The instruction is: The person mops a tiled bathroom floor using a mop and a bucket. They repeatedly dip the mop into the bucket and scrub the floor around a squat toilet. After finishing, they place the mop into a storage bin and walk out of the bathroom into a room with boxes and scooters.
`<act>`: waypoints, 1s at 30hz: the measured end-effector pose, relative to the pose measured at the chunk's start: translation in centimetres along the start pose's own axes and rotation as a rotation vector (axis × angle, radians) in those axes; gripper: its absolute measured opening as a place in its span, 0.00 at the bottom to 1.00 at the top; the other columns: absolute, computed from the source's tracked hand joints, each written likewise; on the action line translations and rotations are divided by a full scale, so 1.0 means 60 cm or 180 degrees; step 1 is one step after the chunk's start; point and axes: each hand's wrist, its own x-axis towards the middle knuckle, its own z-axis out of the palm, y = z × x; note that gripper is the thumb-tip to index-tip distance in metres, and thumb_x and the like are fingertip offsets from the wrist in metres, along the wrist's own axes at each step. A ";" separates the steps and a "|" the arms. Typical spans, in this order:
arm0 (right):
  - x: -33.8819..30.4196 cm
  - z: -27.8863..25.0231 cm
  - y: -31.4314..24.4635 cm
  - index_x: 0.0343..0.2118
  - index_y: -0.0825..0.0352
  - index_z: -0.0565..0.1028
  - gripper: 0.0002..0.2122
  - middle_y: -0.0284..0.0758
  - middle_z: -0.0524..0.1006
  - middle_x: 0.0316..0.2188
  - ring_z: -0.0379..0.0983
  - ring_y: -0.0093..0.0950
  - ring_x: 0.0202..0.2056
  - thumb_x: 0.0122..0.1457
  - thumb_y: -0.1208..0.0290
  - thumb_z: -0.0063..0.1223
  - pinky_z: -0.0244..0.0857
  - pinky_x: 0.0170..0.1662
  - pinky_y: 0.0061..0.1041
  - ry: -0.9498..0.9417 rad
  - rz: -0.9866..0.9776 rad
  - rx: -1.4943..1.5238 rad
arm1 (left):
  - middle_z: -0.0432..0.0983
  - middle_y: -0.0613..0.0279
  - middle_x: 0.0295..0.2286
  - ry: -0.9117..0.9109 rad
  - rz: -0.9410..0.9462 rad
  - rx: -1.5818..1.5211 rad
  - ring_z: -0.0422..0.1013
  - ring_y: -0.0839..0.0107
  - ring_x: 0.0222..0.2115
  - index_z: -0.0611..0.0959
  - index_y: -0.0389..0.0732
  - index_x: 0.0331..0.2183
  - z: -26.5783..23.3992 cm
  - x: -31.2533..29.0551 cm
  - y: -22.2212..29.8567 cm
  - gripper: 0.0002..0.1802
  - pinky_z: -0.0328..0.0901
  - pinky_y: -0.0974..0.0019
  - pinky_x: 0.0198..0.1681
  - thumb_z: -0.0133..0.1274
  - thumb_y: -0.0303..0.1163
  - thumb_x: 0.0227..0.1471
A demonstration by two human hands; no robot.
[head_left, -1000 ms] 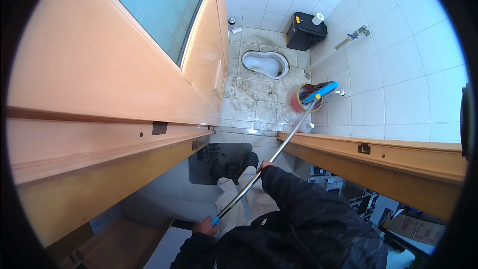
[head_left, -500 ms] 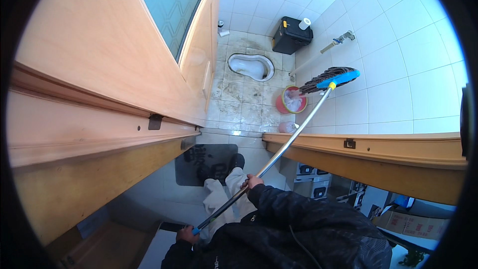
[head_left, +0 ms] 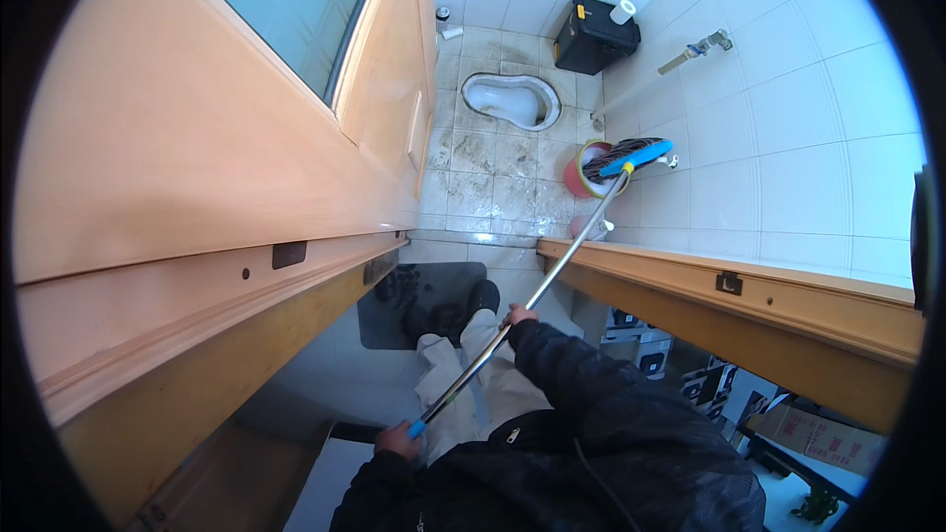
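Observation:
Both my hands hold a long-handled mop point(head_left: 581, 230) with a silver pole, a blue head bar and dark strands. My left hand point(head_left: 398, 440) is closed round the blue end of the pole, low in the picture. Further up the pole, my right hand point(head_left: 519, 315) grips it with its fingers wrapped around. The mop's strands hang into a pink bucket point(head_left: 579, 182) with a yellowish rim, and the blue bar lies over the bucket's right side. Most of the bucket's inside is hidden by the mop.
A white squat toilet point(head_left: 510, 101) is set in the stained tiled floor. Behind it stands a black bin point(head_left: 597, 36) bearing a paper roll. A pipe with a valve point(head_left: 697, 51) runs along the right wall. The wooden door point(head_left: 227, 128) and frame flank me; a dark mat point(head_left: 424, 305) lies underfoot.
The mop head has come down and left, from above the bucket's right side into the bucket. Both hands moved with the pole and kept their grip. The whole view shifted slightly.

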 end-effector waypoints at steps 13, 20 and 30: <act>0.100 -0.056 -0.194 0.21 0.71 0.77 0.10 0.43 0.77 0.19 0.76 0.38 0.20 0.55 0.77 0.44 0.72 0.24 0.36 0.0315 0.0306 -0.0597 | 0.78 0.42 0.32 -0.0055 0.0143 -0.0286 0.74 0.44 0.36 0.78 0.39 0.37 -0.164 -0.019 0.258 0.16 0.68 0.46 0.41 0.49 0.42 0.54; -0.055 0.030 -0.020 0.31 0.62 0.81 0.15 0.41 0.81 0.32 0.78 0.38 0.36 0.47 0.56 0.63 0.73 0.39 0.33 -0.0011 -0.0840 -0.3661 | 0.78 0.45 0.30 0.0299 0.0033 -0.0045 0.75 0.44 0.33 0.79 0.47 0.35 -0.078 -0.069 -0.008 0.19 0.69 0.44 0.38 0.57 0.48 0.44; -0.348 0.045 -0.004 0.32 0.69 0.65 0.04 0.37 0.63 0.16 0.63 0.35 0.19 0.61 0.74 0.44 0.66 0.28 0.41 -0.0054 0.0792 0.1685 | 0.76 0.49 0.30 0.0251 0.0053 0.0322 0.74 0.48 0.32 0.80 0.45 0.31 0.013 -0.097 -0.173 0.18 0.70 0.47 0.36 0.60 0.47 0.40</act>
